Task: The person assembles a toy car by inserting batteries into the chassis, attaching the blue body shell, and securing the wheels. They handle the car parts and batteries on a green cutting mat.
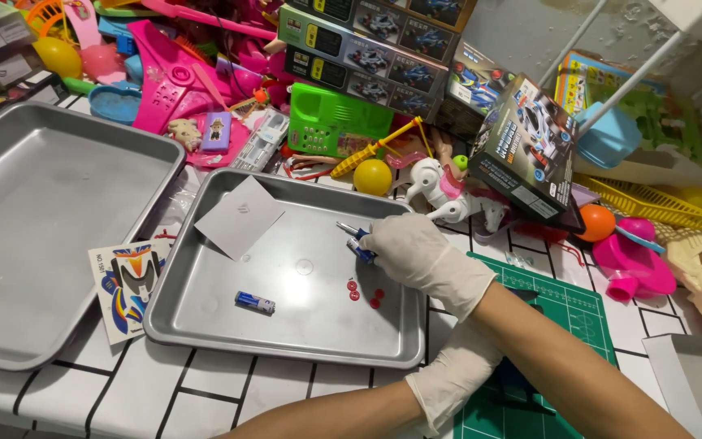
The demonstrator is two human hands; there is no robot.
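**Inspector:** While the head camera looked down, where was the right hand (420, 252)?

**Assistant:** It lay over the right side of the smaller metal tray (205, 321), gloved in white, fingers closed around a small blue and silver tool (357, 237). The tool's silver tip stuck out toward ten o'clock, above the tray floor.

**Inspector:** And the left hand (454, 375)?

**Assistant:** Also gloved, it sat at five o'clock from the right hand, crossing beneath the right forearm over the green cutting mat (570, 305). The forearm hid its fingers, so I could not tell whether it held anything.

**Inspector:** What was in the tray?

**Assistant:** Several small red round pieces (363, 293) lay just beside the right hand, at its seven o'clock. A small blue and silver battery-like piece (254, 302) lay well apart from them, toward nine o'clock. A white paper slip (239, 216) rested in the tray's upper left corner, overlapping the rim.

**Inspector:** Surroundings?

**Assistant:** A larger metal tray (34, 203) stood at nine o'clock from the smaller one. A sticker sheet (127, 284) with a car design lay between the two, partly under the smaller tray's edge. At twelve o'clock, a heap of plastic toys held a yellow ball (373, 176), a green toy phone (331, 122) and a tilted dark toy-car box (522, 154). An orange ball (595, 222) sat at three o'clock.
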